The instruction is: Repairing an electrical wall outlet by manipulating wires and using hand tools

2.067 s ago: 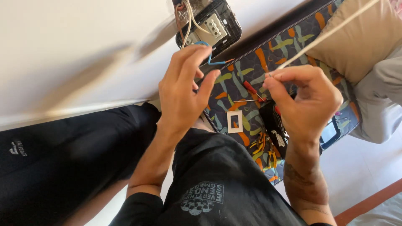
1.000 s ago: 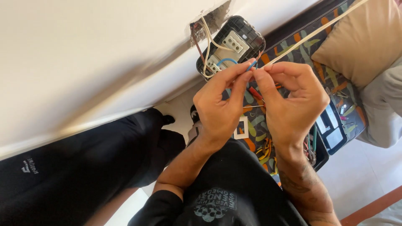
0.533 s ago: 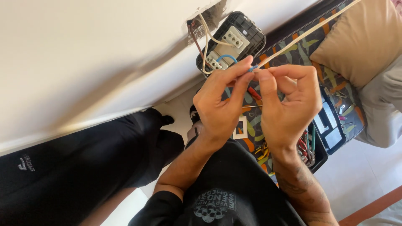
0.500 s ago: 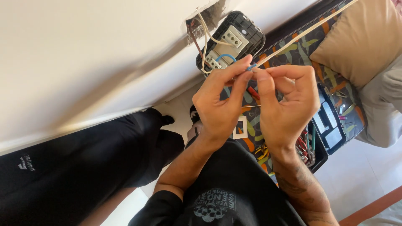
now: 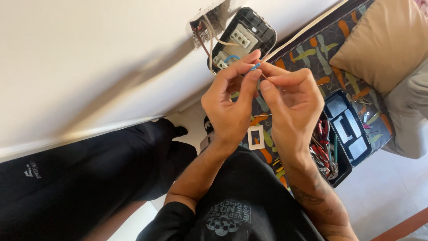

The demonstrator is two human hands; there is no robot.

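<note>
Nearest the camera, the person's black shirt and two bare forearms rise toward the wall. The left hand (image 5: pixel 232 107) and the right hand (image 5: pixel 292 105) meet fingertip to fingertip, both closed in a pinch on a thin blue wire (image 5: pixel 255 67) held between thumbs and forefingers, just below the wall opening. Under the hands, on a patterned mat (image 5: pixel 330 49), lies a small white frame plate (image 5: pixel 256 137), and to the right a black tool tray (image 5: pixel 345 134) with red-handled tools. Beyond the fingers, a black switch module (image 5: pixel 243 38) hangs out of a rough hole in the white wall (image 5: pixel 89 58), with brown and pale wires running into it. A tan cushion (image 5: pixel 383 42) sits at the far right.
</note>
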